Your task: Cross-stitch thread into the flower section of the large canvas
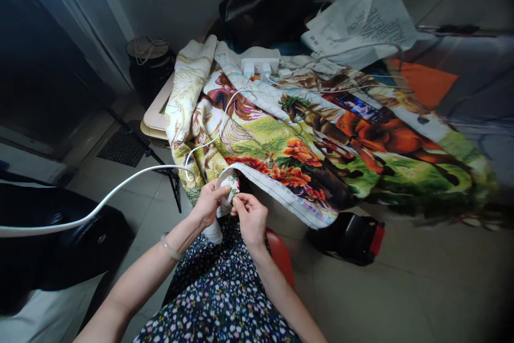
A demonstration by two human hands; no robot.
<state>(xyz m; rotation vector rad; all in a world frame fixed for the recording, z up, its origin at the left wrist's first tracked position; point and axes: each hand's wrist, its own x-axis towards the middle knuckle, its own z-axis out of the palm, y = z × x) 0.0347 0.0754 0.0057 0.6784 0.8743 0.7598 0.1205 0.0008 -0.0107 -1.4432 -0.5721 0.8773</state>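
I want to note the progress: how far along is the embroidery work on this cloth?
Most of the embroidered cloth already shows finished colour: flowers, grass, horses. In hand: the left hand and right hand pinch its near white edge. Left: bare white gridded areas near the power strip and along the edge.

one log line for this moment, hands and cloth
left hand: grips rolled edge of embroidered cloth | right hand: pinches at same edge | white cable: lies across cloth | power strip: on cloth, far end
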